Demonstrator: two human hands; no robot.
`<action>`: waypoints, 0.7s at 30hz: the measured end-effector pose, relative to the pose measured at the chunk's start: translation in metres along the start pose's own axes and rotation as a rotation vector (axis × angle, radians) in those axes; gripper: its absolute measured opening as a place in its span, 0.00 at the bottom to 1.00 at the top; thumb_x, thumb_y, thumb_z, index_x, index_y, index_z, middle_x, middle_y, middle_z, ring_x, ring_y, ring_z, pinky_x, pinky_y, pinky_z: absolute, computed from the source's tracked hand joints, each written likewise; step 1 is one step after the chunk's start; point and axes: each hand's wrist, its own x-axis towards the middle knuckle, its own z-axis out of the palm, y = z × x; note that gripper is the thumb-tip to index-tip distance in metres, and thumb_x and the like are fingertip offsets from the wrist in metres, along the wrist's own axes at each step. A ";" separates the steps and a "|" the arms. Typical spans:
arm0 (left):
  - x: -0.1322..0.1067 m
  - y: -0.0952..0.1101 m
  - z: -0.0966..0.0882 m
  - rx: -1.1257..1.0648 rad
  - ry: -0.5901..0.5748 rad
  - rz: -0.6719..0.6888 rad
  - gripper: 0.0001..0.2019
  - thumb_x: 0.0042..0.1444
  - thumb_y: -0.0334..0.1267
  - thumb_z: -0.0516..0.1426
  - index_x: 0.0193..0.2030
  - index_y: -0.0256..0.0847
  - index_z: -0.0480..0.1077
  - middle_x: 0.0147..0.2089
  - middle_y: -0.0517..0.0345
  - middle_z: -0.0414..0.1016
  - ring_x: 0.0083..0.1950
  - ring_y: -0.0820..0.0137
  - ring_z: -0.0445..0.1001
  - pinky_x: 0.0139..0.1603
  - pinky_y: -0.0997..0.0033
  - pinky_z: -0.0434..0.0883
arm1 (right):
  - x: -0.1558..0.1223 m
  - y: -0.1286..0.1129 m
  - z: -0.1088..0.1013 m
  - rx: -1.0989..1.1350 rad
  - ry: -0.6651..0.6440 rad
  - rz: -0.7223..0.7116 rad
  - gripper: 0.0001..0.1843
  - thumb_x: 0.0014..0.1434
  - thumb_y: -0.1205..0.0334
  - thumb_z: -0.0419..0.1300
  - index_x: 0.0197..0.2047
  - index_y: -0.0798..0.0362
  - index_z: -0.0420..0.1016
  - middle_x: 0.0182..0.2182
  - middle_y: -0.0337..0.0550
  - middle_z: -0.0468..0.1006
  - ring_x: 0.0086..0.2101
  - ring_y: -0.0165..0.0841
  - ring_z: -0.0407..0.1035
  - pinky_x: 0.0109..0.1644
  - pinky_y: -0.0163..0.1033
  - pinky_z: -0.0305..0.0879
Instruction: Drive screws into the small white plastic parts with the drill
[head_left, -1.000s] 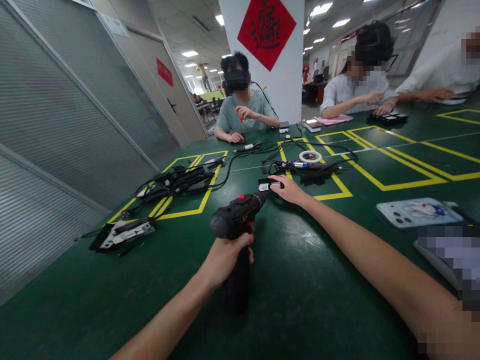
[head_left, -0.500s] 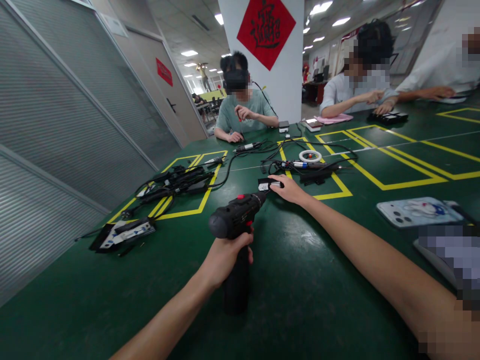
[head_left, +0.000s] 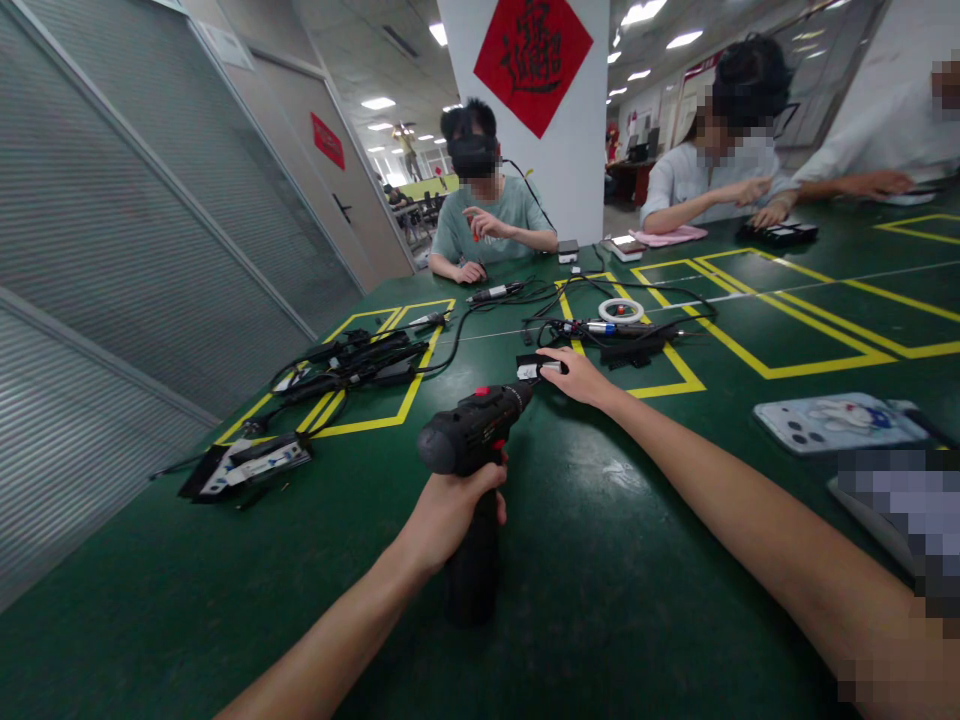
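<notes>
My left hand (head_left: 450, 510) is wrapped round the handle of a black cordless drill (head_left: 472, 435) with a red button on top, its nose pointing away from me. The drill's tip meets a small black part with a white label (head_left: 531, 369) lying on the green table (head_left: 600, 560). My right hand (head_left: 574, 376) reaches far forward and holds that part down, fingers pressed on it from the right.
Black cables and tools (head_left: 352, 362) lie in a yellow-taped square at the left. A flat black-and-white piece (head_left: 247, 462) sits nearer the left edge. A white tape ring (head_left: 620, 311) and a phone (head_left: 836, 421) lie to the right. Three people sit across the table.
Both my hands and the drill stay where they were. The person opposite has shifted a raised hand slightly.
</notes>
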 end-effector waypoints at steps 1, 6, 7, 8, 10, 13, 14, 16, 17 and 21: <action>0.000 -0.001 0.000 0.005 -0.001 0.000 0.12 0.53 0.40 0.58 0.41 0.37 0.68 0.30 0.58 0.73 0.23 0.71 0.70 0.27 0.71 0.63 | 0.000 0.000 0.000 -0.001 0.001 -0.004 0.23 0.63 0.57 0.59 0.61 0.49 0.72 0.55 0.47 0.74 0.51 0.36 0.70 0.61 0.42 0.61; 0.000 0.000 0.000 0.002 -0.007 0.009 0.11 0.53 0.41 0.58 0.40 0.37 0.68 0.30 0.60 0.72 0.23 0.71 0.70 0.27 0.71 0.63 | 0.000 0.001 0.001 -0.005 0.002 -0.007 0.23 0.63 0.57 0.59 0.61 0.49 0.72 0.54 0.48 0.74 0.51 0.36 0.70 0.60 0.41 0.62; 0.000 0.001 0.001 0.000 -0.003 0.009 0.11 0.52 0.41 0.59 0.40 0.37 0.68 0.30 0.60 0.71 0.23 0.71 0.70 0.27 0.71 0.64 | 0.000 0.001 0.001 -0.006 0.002 -0.006 0.23 0.63 0.57 0.59 0.61 0.50 0.72 0.54 0.48 0.74 0.51 0.36 0.70 0.60 0.41 0.62; 0.000 0.002 0.001 -0.002 0.003 0.008 0.11 0.52 0.41 0.59 0.40 0.37 0.68 0.31 0.60 0.71 0.23 0.71 0.70 0.27 0.71 0.64 | 0.000 0.001 0.001 -0.008 0.001 -0.006 0.23 0.63 0.57 0.59 0.61 0.50 0.72 0.54 0.48 0.74 0.51 0.36 0.70 0.60 0.41 0.62; -0.001 0.004 0.002 -0.007 0.013 0.006 0.12 0.51 0.41 0.60 0.39 0.37 0.68 0.32 0.60 0.71 0.22 0.72 0.71 0.27 0.70 0.64 | 0.001 0.002 0.001 -0.011 -0.001 -0.006 0.23 0.63 0.57 0.59 0.61 0.49 0.72 0.54 0.47 0.74 0.51 0.36 0.70 0.60 0.41 0.61; -0.001 0.004 0.002 -0.016 0.012 0.010 0.11 0.50 0.41 0.60 0.38 0.37 0.68 0.33 0.60 0.71 0.22 0.72 0.71 0.27 0.70 0.64 | 0.001 0.001 0.000 -0.013 0.000 -0.006 0.23 0.63 0.57 0.59 0.61 0.49 0.72 0.53 0.47 0.74 0.50 0.36 0.70 0.60 0.41 0.62; -0.001 0.004 0.002 -0.018 0.011 0.011 0.11 0.50 0.41 0.60 0.38 0.37 0.68 0.33 0.60 0.71 0.22 0.72 0.71 0.26 0.70 0.64 | 0.001 0.001 0.000 -0.013 0.000 -0.008 0.24 0.63 0.57 0.59 0.61 0.49 0.72 0.53 0.47 0.74 0.50 0.36 0.70 0.60 0.41 0.62; 0.000 0.003 0.001 -0.019 0.011 0.008 0.12 0.50 0.41 0.60 0.38 0.37 0.68 0.32 0.59 0.72 0.22 0.71 0.71 0.26 0.70 0.64 | 0.001 0.000 -0.001 -0.012 -0.005 -0.011 0.24 0.63 0.56 0.59 0.61 0.49 0.72 0.53 0.47 0.74 0.50 0.36 0.70 0.59 0.41 0.62; 0.000 0.002 0.001 -0.016 0.012 0.004 0.12 0.49 0.41 0.60 0.38 0.37 0.68 0.31 0.59 0.72 0.22 0.70 0.71 0.26 0.70 0.64 | 0.001 0.000 -0.001 -0.012 -0.008 -0.011 0.24 0.63 0.56 0.58 0.61 0.49 0.72 0.53 0.47 0.74 0.50 0.36 0.70 0.59 0.41 0.62; 0.001 0.001 0.000 -0.011 0.009 -0.005 0.12 0.50 0.41 0.60 0.39 0.36 0.69 0.27 0.59 0.72 0.23 0.69 0.71 0.27 0.70 0.64 | 0.001 0.001 -0.001 -0.015 -0.007 -0.003 0.23 0.63 0.56 0.59 0.61 0.49 0.72 0.53 0.47 0.74 0.49 0.36 0.70 0.59 0.42 0.62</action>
